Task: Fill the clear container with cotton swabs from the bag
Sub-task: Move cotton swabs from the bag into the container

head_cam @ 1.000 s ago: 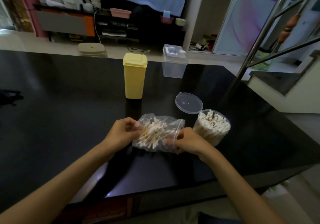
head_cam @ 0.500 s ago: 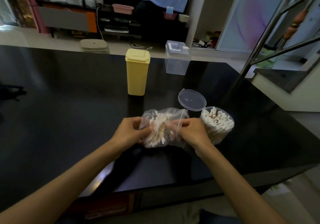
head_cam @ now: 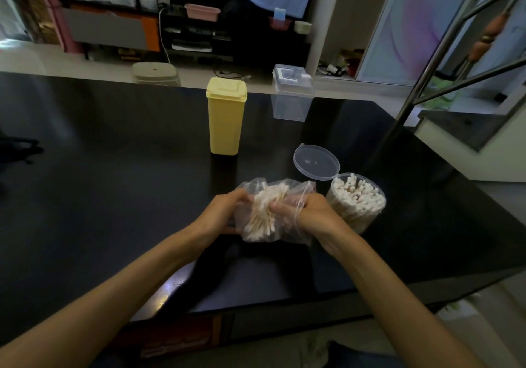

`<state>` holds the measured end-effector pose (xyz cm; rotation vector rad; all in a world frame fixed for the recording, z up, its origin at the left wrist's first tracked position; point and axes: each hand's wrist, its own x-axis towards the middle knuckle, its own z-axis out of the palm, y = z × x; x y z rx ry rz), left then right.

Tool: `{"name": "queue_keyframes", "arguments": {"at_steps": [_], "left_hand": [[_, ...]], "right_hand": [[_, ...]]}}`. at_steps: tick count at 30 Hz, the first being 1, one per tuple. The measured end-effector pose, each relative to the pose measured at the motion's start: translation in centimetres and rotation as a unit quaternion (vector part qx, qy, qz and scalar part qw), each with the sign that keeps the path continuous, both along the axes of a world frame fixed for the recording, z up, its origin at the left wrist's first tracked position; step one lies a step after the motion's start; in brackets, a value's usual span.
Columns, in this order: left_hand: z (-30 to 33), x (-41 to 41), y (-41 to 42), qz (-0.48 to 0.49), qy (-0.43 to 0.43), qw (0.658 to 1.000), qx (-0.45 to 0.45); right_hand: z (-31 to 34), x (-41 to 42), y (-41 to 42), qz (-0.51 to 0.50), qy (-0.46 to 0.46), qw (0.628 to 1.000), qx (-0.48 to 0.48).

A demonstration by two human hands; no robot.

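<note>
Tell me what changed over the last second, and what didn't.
The right hand went from pinching the bag's edge to reaching inside it, fingers closing on the swab bundle. The bundle swung from lying flat to nearly upright. The left hand kept its grip on the bag's left side. The round clear container, its hinged lid open, and the yellow box stayed put.

No legible text, labels or nos. anywhere: bag point(head_cam: 273, 211), yellow box point(head_cam: 226, 123), clear tub point(head_cam: 357, 202) all unmarked.
</note>
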<state>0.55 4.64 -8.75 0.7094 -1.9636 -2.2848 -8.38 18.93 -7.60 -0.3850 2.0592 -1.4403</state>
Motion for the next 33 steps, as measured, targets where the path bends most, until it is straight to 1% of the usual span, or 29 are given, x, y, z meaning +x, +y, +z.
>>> {"name": "queue_keyframes", "arguments": {"at_steps": [1, 3, 5, 8, 9, 11, 13, 15, 18, 20, 22, 26, 28, 30, 31, 33], "left_hand": [[0.0, 0.0, 0.1, -0.008, 0.003, 1.000, -0.008], [-0.4, 0.3, 0.0, -0.031, 0.022, 0.997, -0.060], [-0.7, 0.6, -0.2, -0.031, 0.030, 0.994, -0.102], [-0.7, 0.7, -0.6, -0.039, 0.035, 0.988, -0.145], [-0.6, 0.7, -0.6, -0.041, 0.033, 0.988, -0.143], [-0.5, 0.7, -0.9, -0.040, 0.029, 0.991, -0.123], [-0.3, 0.6, -1.0, -0.034, 0.024, 0.995, -0.096], [-0.2, 0.5, -0.9, -0.037, 0.022, 0.995, -0.085], [-0.5, 0.5, -0.9, -0.010, 0.029, 0.993, -0.115], [-1.0, 0.3, -1.1, 0.027, 0.029, 0.991, -0.125], [-1.2, 0.3, -1.5, 0.059, 0.023, 0.992, -0.112], [-1.5, 0.4, -1.8, 0.084, 0.008, 0.989, -0.124], [-1.7, 0.4, -2.0, 0.095, 0.003, 0.986, -0.135], [-1.7, 0.3, -2.0, 0.085, -0.004, 0.986, -0.141], [-1.6, 0.3, -1.8, 0.071, -0.008, 0.987, -0.143], [-1.6, 0.2, -1.2, 0.044, -0.010, 0.989, -0.138]], "right_hand": [[0.1, 0.0, 0.0, 0.003, -0.009, 1.000, 0.006], [0.2, 0.0, -0.1, 0.023, -0.010, 0.999, 0.033], [0.1, 0.1, 0.0, 0.047, 0.016, 0.997, 0.060], [-0.2, 0.1, 0.1, 0.043, 0.081, 0.991, 0.096], [-0.3, 0.2, 0.1, 0.048, 0.104, 0.988, 0.102], [-0.1, 0.4, 0.0, 0.084, 0.124, 0.987, 0.065], [0.3, 0.7, 0.0, 0.128, 0.113, 0.985, 0.007], [0.5, 0.8, 0.0, 0.128, 0.115, 0.985, -0.008], [-0.1, 0.6, -0.4, 0.058, 0.158, 0.985, 0.032], [-0.1, 0.6, -0.4, -0.002, 0.148, 0.987, 0.062], [0.0, 0.5, -0.3, -0.022, 0.137, 0.988, 0.066], [0.5, 0.9, -0.2, -0.002, 0.151, 0.987, 0.048], [0.6, 1.0, -0.1, 0.014, 0.196, 0.978, 0.066], [0.7, 1.0, 0.0, 0.034, 0.232, 0.968, 0.089], [0.7, 1.0, -0.1, 0.048, 0.231, 0.967, 0.098], [0.6, 1.4, -0.3, 0.080, 0.193, 0.973, 0.095]]}}
